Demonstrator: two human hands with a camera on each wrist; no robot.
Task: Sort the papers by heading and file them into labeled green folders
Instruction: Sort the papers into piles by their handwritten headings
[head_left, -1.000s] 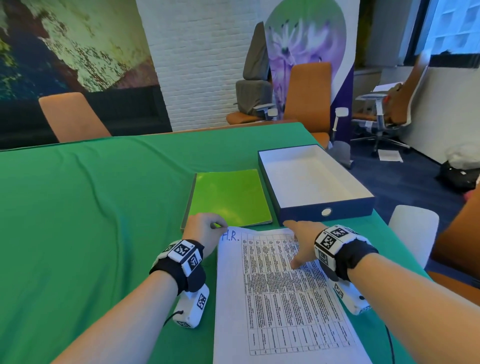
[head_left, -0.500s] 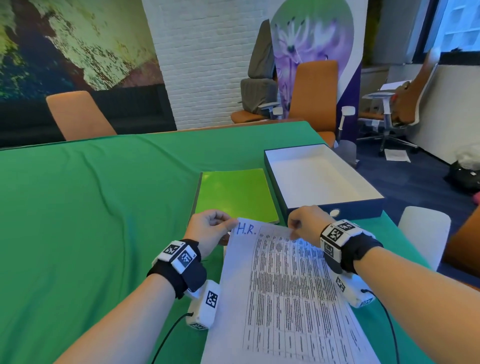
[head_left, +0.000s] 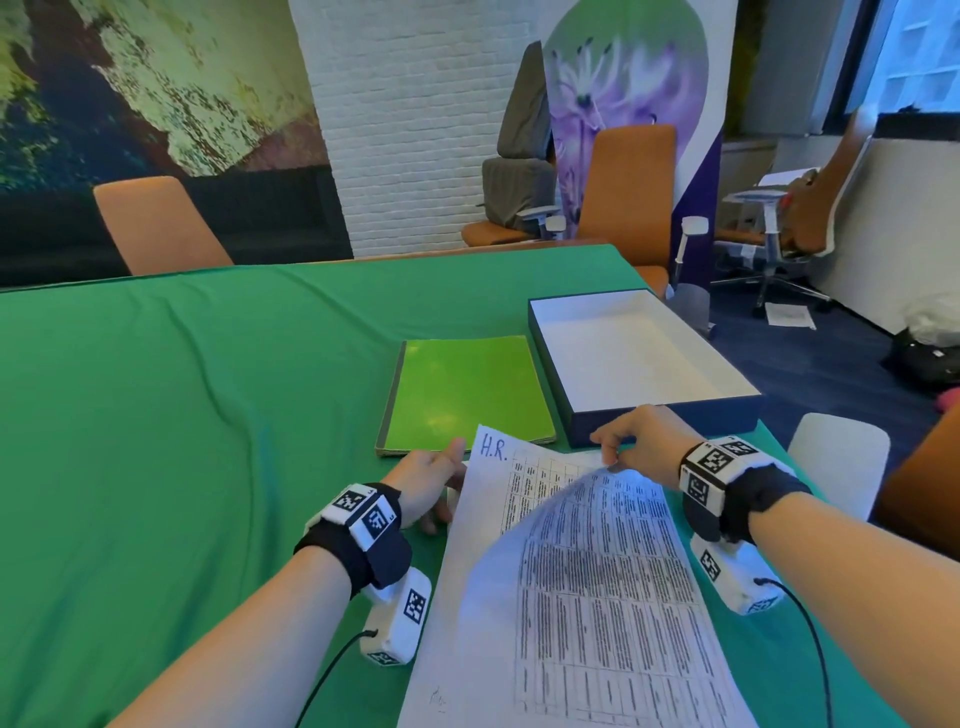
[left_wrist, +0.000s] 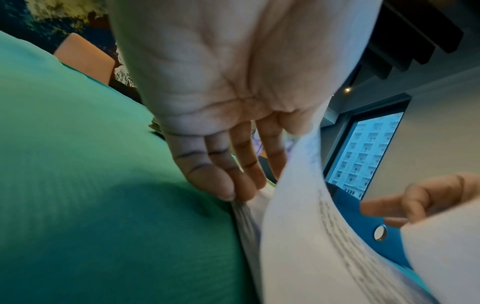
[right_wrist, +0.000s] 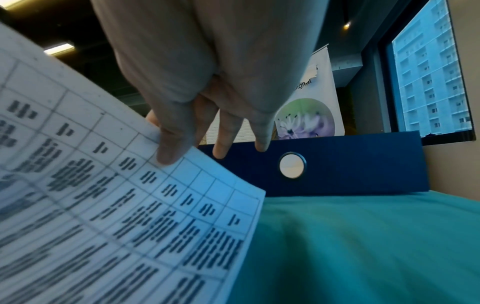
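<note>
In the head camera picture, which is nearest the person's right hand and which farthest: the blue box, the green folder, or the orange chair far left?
From the right hand:
1. Blue box, just beyond the fingers.
2. Green folder, to the left, across the paper.
3. Orange chair, far left, behind the table.

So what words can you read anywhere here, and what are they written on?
"H.R." - handwritten in blue at the top left corner of the paper under the lifted sheet.
"Digital" - partly readable on the flower banner in the right wrist view; its start is hidden.
Table print on the sheets: too small and blurred to read.
Wrist band squares: black-and-white codes, no words.
Green folder: no label visible.
</note>
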